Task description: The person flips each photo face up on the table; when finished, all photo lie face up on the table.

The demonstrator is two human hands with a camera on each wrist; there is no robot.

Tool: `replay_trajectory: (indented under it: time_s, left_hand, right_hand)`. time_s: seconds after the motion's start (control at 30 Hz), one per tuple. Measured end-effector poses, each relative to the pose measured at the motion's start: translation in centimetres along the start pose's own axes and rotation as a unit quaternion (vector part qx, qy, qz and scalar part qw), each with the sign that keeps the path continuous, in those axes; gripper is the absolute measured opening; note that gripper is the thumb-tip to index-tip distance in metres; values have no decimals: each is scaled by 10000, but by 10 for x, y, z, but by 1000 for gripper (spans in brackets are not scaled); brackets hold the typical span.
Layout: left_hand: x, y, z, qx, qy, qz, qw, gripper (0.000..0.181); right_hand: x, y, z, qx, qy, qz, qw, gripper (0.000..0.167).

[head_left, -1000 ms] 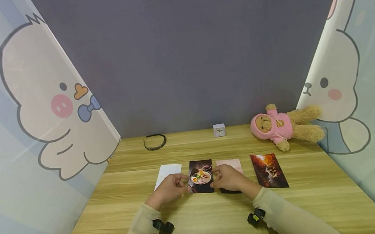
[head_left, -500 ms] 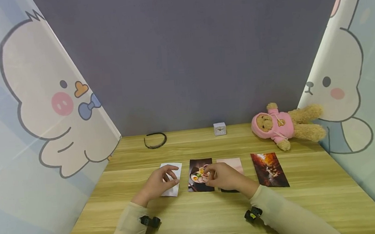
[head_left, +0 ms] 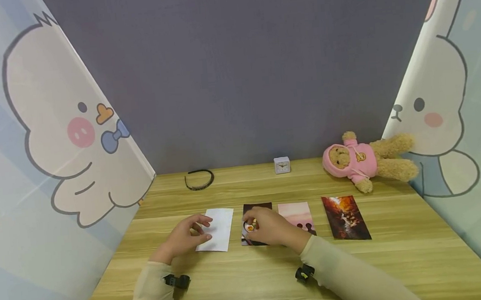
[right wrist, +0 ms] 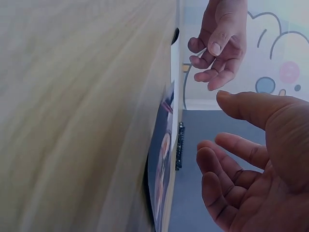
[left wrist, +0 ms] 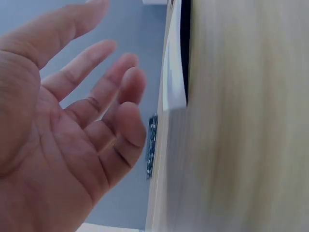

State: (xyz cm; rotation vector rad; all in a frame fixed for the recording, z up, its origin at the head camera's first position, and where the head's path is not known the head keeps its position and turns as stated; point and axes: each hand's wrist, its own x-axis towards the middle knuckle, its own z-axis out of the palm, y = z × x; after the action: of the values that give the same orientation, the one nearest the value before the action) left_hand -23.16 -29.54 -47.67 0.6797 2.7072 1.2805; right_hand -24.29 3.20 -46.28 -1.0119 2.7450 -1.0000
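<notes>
My left hand hovers by the left edge of a blank white card, fingers loosely bent and holding nothing. In the left wrist view the card stands apart from the fingers, one end curling off the table. My right hand is above a dark photo card of a ramen bowl and hides much of it. The right wrist view shows a gap between its relaxed fingers and the ramen card. Right of it lies a pink photo card, partly behind the right hand.
An autumn-coloured photo card lies farther right. Along the back of the wooden table are a black headband, a small white clock and a teddy bear in a pink hoodie. Printed curtains flank both sides.
Both hands have shifted left. The left has moved from the ramen card past the white card, while the right has moved from the ramen card's right edge to over it.
</notes>
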Motion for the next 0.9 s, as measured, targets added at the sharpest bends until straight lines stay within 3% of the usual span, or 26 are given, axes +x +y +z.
replay_trajectory:
  time_s: [0.17, 0.4, 0.73, 0.9]
  left_hand:
    - [-7, -8, -8, -85, -109, -137, 9998, 49]
    - [-13, -17, -17, -106, -61, -79, 9999, 57]
    - [-17, -22, -20, 223, -104, -360, 9991, 66]
    - [-19, -22, -20, 394, -115, -340, 9986, 66]
  right_hand:
    - [10, -3, 11, -48, -85, -17, 10000, 49]
    - [20, -9, 22, -444, -220, -107, 9987, 57]
    - [32, -23, 38, -712, -334, 119, 9968, 63]
    - [34, -30, 41, -794, -453, 154, 9957, 67]
